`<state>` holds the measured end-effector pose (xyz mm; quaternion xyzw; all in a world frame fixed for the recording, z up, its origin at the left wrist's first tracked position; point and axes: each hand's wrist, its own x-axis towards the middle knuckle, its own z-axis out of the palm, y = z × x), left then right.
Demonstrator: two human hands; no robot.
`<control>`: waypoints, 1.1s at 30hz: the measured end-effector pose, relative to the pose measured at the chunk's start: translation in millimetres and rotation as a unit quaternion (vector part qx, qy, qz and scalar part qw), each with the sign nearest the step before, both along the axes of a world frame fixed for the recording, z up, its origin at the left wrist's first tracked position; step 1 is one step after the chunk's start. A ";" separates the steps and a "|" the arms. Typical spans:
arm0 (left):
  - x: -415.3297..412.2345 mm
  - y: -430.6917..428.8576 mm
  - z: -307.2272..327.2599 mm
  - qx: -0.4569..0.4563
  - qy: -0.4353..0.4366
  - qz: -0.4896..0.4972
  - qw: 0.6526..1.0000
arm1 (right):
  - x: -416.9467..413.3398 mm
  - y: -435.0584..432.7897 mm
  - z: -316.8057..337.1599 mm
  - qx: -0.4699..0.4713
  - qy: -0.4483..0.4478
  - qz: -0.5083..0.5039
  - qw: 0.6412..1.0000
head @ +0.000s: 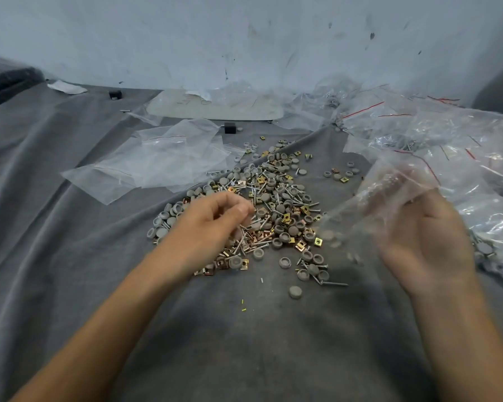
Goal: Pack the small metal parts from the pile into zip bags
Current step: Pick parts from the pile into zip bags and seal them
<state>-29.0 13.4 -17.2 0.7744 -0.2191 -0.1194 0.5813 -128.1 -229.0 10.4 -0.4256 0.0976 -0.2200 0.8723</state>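
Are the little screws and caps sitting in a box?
No, the pile lies loose on the grey cloth, with no box around it.

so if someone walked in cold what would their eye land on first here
First the pile of screws, brass-coloured clips and grey caps, mid-frame on the grey cloth, with the left hand over it, fingertips drawn together. Next the clear zip bag, blurred, held up by the right hand. Filled bags heap up at the far right, and empty bags lie flat left of the pile.
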 end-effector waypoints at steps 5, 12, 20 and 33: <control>12.4 21.5 2.3 0.137 -0.134 0.029 0.981 | 1.7 -3.4 -7.9 -0.239 0.023 -0.182 0.954; 1.6 -1.1 -17.1 0.301 -0.259 0.024 0.917 | 10.9 7.2 -24.8 -0.415 0.068 -0.199 0.885; 8.8 -13.3 -30.5 0.424 -0.318 0.031 0.847 | 13.3 10.7 -33.2 -0.464 0.091 -0.176 0.863; 28.5 -18.4 -21.9 0.450 -0.358 -0.057 0.816 | 12.5 15.2 -33.2 -0.461 0.085 -0.146 0.871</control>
